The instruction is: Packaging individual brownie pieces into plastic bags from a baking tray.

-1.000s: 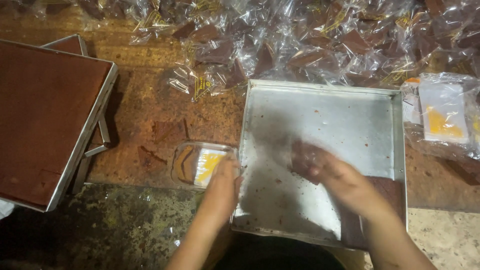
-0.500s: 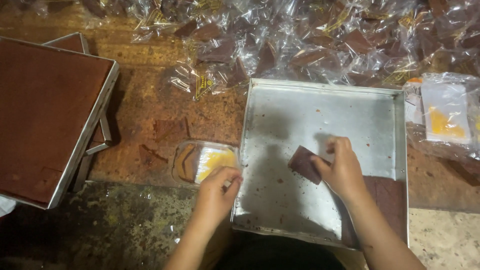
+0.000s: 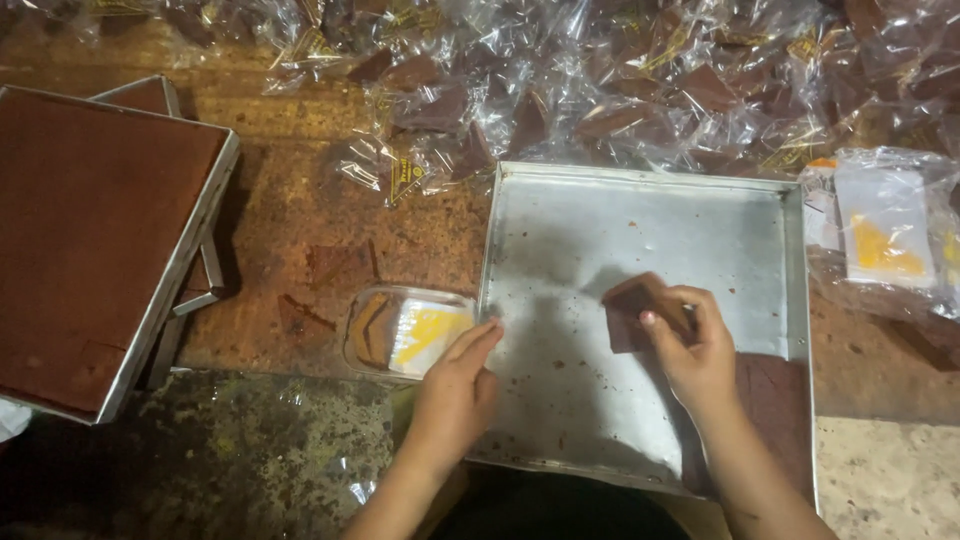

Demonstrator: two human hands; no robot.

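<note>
My right hand (image 3: 693, 352) holds a dark brown square piece of cake (image 3: 638, 308) just above the floor of a shallow metal tray (image 3: 640, 220). My left hand (image 3: 457, 392) rests at the tray's left rim, its fingertips touching a small clear wrapper with a yellow label (image 3: 412, 332) that lies on the brown table. Whether the left fingers pinch the wrapper or only touch it is unclear. A strip of brown cake (image 3: 775, 400) remains along the tray's lower right side, partly behind my right forearm.
A large metal tray filled with brown cake (image 3: 95, 235) stands at the left on top of another tray. Several wrapped cake pieces in clear film (image 3: 620, 90) are heaped along the back. A stack of clear wrappers with yellow labels (image 3: 885, 235) lies at the right.
My right hand has lifted the brown cake piece and carried it slightly up and left within the tray. My left hand has moved onto the small wrapper by the tray's rim.
</note>
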